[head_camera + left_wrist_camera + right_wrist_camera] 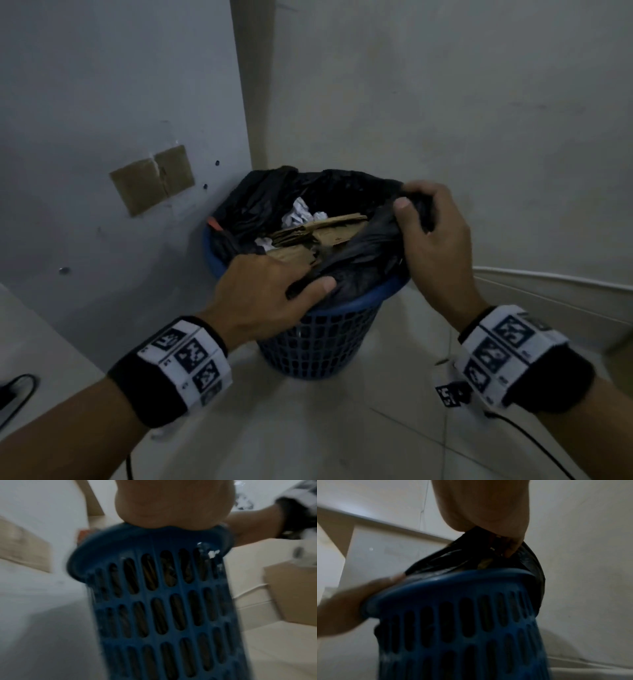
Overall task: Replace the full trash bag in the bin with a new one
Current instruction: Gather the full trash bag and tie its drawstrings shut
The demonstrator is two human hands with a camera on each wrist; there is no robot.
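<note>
Standing on the pale tiled floor (342, 428) in the corner where two walls meet, the blue lattice bin (318, 346) holds a black trash bag (260, 202) whose top is open and partly gathered. Inside the bag lie flattened pieces of brown cardboard (322, 231) and crumpled white paper (301, 214), piled up to the bin's rim.

The left hand (263, 298) lies over the near edge of the bin, thumb pressed on a fold of black plastic at the rim; the other fingers reach into the bag and are hidden from the head view, so I cannot tell whether they are curled round the plastic. From the left wrist view only the heel of the hand and the bin's slotted wall show, blurred.

The right hand (431, 236) is at the right edge of the bin, fingers and thumb curled round a bunched handful of the bag's edge, which is pulled up off the rim there. The right wrist view shows the plastic stretched taut from that grip down to the rim.

Two brown tape patches (152, 178) are stuck on the left wall. Both wrists wear black bands with printed markers.
</note>
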